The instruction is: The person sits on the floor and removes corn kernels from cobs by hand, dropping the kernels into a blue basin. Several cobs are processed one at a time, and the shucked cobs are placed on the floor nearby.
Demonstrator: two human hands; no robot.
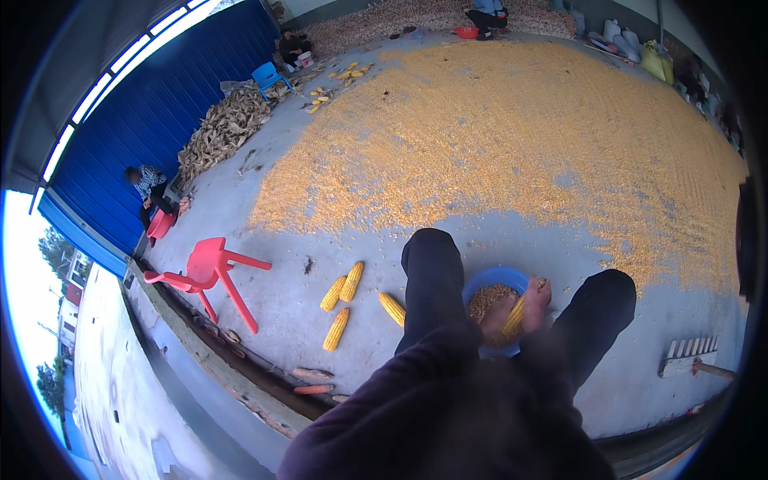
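Note:
Between my knees stands a round blue basin (524, 276) with loose corn kernels (482, 301) in it. My left hand (496, 312) is closed round a yellow corn cob (514, 318), held slanted over the basin. Against the upper end of this cob presses my right hand (539, 300), its fingers curled. A small brownish end shows at the top of the right hand, too small to name. To the left of my knee several yellow cobs (336, 330) lie on the floor, one of them (391, 308) partly behind my leg.
A wide layer of kernels (480, 136) covers the floor ahead. At left stand a red plastic chair (210, 264) and a person (152, 188) by a red basin (162, 224). Husks (224, 132) are heaped near a blue chair (268, 76). A toothed rake (690, 358) lies at right.

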